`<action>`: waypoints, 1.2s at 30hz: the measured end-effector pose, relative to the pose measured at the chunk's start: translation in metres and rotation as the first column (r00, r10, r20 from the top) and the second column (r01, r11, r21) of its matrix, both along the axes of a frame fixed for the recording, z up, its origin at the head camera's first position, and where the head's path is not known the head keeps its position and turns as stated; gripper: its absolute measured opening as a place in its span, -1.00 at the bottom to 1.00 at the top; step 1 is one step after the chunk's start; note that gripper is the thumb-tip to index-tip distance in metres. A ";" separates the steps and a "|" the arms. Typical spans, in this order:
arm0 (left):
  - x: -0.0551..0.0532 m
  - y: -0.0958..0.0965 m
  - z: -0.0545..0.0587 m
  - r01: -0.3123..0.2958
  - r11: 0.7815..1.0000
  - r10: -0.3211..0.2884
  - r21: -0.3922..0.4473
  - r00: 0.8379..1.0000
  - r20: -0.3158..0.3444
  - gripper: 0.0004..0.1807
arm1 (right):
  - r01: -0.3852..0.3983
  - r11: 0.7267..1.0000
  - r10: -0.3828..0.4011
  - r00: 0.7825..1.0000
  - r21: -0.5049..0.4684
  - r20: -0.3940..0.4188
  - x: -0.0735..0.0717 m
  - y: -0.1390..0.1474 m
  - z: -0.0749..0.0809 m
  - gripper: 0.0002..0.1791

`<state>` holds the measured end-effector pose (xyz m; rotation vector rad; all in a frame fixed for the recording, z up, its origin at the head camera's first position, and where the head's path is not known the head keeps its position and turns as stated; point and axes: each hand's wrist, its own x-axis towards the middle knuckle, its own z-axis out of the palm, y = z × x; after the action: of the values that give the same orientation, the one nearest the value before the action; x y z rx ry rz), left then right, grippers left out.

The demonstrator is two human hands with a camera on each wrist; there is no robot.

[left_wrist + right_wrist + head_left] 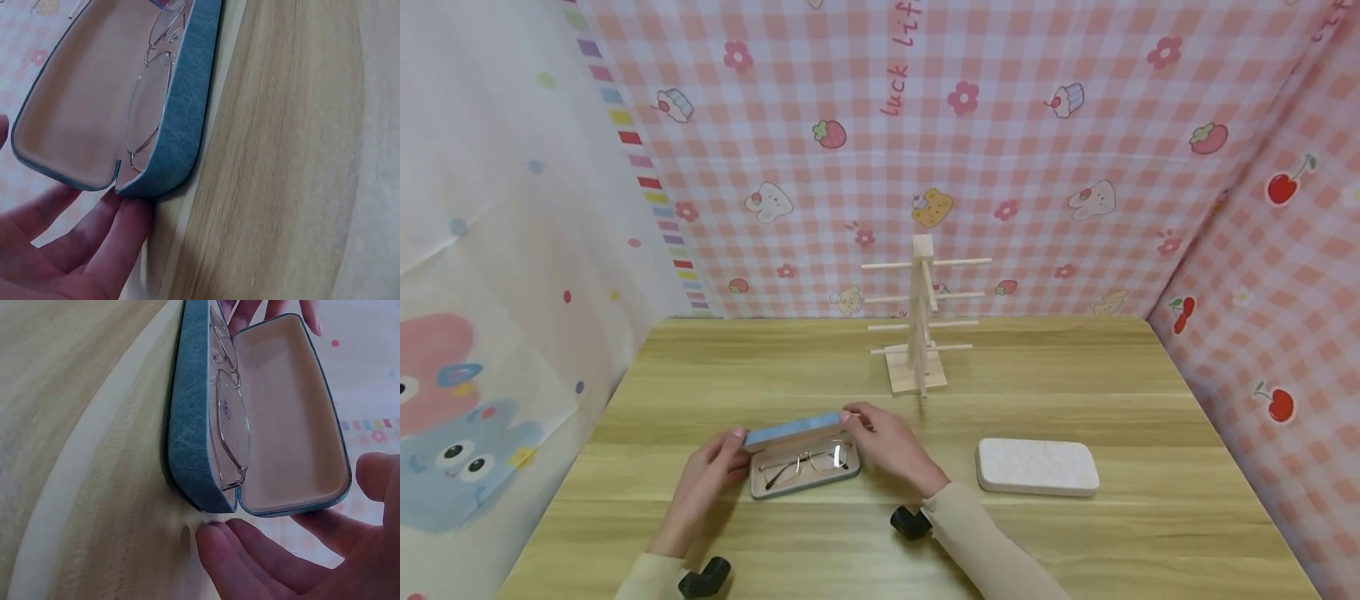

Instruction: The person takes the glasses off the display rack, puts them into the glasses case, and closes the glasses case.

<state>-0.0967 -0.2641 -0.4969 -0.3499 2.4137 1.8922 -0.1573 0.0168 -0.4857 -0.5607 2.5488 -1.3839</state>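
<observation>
A blue-green glasses case [842, 477] lies on the table with its beige-lined lid [287, 419] raised. Thin metal-framed eyeglasses [808, 460] lie inside it. At the case's left end is my left hand [709, 471]; in the left wrist view its fingertips [134, 215] touch the end near the hinge, the thumb apart from the lid. My right hand [891, 442] is by the lid's right end. In the right wrist view its fingers are loosely bent beneath the case's end and behind the lid, with the thumb [375, 478] clear of the lid's edge.
To the right lies a closed white glasses case [1037, 467]. A wooden rack [920, 325] with several horizontal pegs stands behind the hands on the wood-grain table [737, 367]. Patterned cloth [1000, 50] hangs around the back and sides. Black wrist devices [910, 522] are at both wrists.
</observation>
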 end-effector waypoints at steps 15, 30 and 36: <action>-0.009 -0.009 -0.005 0.039 0.988 -0.050 0.147 0.996 0.073 -0.35 | -0.197 0.954 0.252 0.935 -0.226 0.249 -0.019 0.008 -0.007 -0.49; -0.005 -0.023 -0.011 0.134 0.958 -0.154 0.252 0.986 0.061 -0.36 | -0.224 0.920 0.336 0.874 -0.323 0.351 -0.021 0.011 -0.008 -0.58; -0.005 -0.023 -0.016 0.154 0.967 -0.162 0.202 0.987 0.024 -0.33 | -0.281 0.932 0.335 0.909 -0.230 0.247 -0.021 0.013 -0.011 -0.59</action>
<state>-0.1013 -0.2875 -0.5128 -0.1763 2.1306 2.0114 -0.1787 0.0296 -0.4969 -0.7069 2.0161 -1.4750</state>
